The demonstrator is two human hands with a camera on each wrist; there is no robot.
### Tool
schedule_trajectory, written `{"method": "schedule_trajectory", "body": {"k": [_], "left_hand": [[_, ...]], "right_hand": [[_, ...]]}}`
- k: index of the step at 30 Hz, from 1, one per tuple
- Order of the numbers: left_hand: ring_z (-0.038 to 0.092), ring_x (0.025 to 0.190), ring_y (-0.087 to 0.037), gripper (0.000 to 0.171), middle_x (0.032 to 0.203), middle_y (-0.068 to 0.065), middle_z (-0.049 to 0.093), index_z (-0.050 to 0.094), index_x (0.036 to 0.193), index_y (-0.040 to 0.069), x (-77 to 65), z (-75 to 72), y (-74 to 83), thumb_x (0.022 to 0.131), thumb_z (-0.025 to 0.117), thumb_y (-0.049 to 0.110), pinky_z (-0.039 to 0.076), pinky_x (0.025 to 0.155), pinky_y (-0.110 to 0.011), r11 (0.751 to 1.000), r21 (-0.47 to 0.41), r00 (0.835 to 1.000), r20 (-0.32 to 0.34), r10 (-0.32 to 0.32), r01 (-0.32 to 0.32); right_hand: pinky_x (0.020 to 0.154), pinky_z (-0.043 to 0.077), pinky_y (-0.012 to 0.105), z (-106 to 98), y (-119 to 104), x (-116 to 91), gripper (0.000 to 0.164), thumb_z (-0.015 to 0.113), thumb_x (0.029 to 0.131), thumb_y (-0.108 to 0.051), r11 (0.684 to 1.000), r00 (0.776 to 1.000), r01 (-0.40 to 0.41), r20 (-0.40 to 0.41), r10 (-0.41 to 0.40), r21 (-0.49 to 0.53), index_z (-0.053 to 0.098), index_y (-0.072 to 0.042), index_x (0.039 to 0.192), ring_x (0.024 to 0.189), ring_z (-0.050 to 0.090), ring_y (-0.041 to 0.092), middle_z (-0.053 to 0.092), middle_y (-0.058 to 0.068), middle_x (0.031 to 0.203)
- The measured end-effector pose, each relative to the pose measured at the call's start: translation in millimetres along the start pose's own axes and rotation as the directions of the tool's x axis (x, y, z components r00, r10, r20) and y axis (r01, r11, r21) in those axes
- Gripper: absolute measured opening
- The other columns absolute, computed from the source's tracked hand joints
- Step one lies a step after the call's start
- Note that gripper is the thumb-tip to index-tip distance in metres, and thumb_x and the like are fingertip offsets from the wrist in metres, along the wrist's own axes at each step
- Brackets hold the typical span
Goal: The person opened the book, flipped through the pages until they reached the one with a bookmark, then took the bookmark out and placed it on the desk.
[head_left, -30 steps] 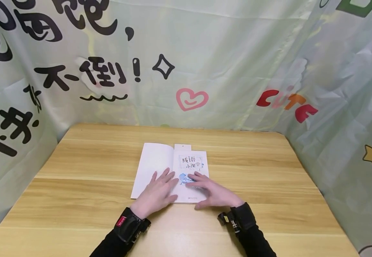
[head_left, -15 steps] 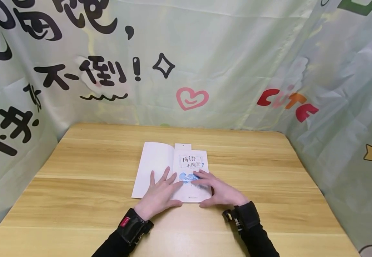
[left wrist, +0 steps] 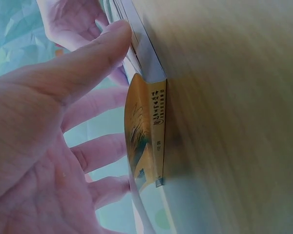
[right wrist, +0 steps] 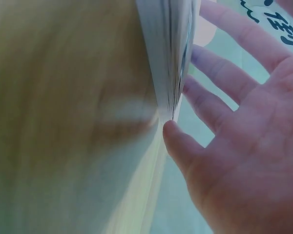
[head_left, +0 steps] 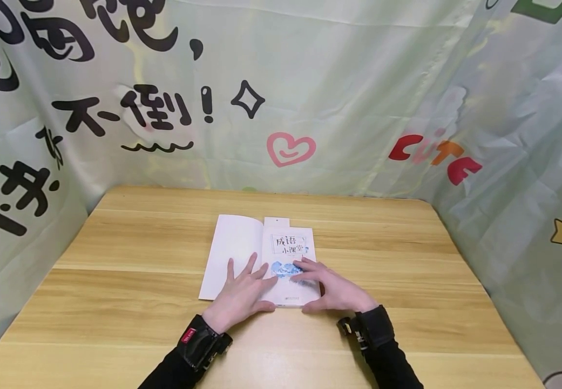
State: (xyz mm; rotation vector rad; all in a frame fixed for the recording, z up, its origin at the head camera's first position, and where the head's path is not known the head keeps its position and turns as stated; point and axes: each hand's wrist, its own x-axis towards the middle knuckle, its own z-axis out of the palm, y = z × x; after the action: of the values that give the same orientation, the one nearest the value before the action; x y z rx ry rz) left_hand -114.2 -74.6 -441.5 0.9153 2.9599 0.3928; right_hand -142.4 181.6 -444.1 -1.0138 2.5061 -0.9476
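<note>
An open book (head_left: 232, 243) lies on the wooden table, with a blank white page on the left and a title page with Chinese characters and a blue picture on the right. My left hand (head_left: 239, 297) rests with spread fingers across the lower middle, its thumb by the bottom edge. Over the lower right corner lies my right hand (head_left: 339, 290), fingertips on the title page and thumb at the bottom edge. Yellow cover and spine (left wrist: 157, 122) show in the left wrist view. The right wrist view shows the page block (right wrist: 161, 58) beside the thumb.
A white card-like tab (head_left: 277, 222) with a small hole sticks out past the book's top edge. The wooden table (head_left: 383, 243) extends around the book. A printed fabric curtain (head_left: 339, 81) hangs behind it and at both sides.
Both hands have shifted slightly right. The left fingers have spread and its thumb has moved along the bottom edge. Over the last half second almost nothing has moved; the book stays in place.
</note>
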Motion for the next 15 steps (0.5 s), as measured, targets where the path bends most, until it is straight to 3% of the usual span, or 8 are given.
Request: {"method": "schedule_trajectory", "body": {"k": [8, 15], "left_hand": [[0.020, 0.139, -0.041, 0.060, 0.142, -0.015, 0.049, 0.061, 0.131, 0.018, 0.5, -0.8, 0.1, 0.081, 0.066, 0.051, 0.012, 0.100, -0.078, 1.000, -0.003, 1.000, 0.012, -0.001, 0.001], [0.023, 0.137, -0.042, 0.054, 0.139, -0.013, 0.052, 0.064, 0.128, 0.018, 1.2, -2.1, -0.6, 0.083, 0.065, 0.048, 0.013, 0.099, -0.079, 1.000, -0.006, 1.000, 0.009, 0.007, -0.007]], "right_hand": [[0.108, 0.024, 0.063, -2.0, -0.9, -1.1, 0.051, 0.080, 0.073, -0.020, 1.000, 1.000, 0.020, -0.012, -0.020, -0.015, 0.067, -0.008, 0.121, 0.139, 0.021, 0.038, 0.037, 0.015, 0.150], [0.106, 0.031, 0.059, -3.9, -3.6, -2.0, 0.033, 0.076, 0.076, -0.022, 0.995, 0.996, 0.042, -0.074, -0.049, -0.090, 0.073, -0.011, 0.107, 0.134, 0.035, 0.034, 0.051, 0.012, 0.140]]}}
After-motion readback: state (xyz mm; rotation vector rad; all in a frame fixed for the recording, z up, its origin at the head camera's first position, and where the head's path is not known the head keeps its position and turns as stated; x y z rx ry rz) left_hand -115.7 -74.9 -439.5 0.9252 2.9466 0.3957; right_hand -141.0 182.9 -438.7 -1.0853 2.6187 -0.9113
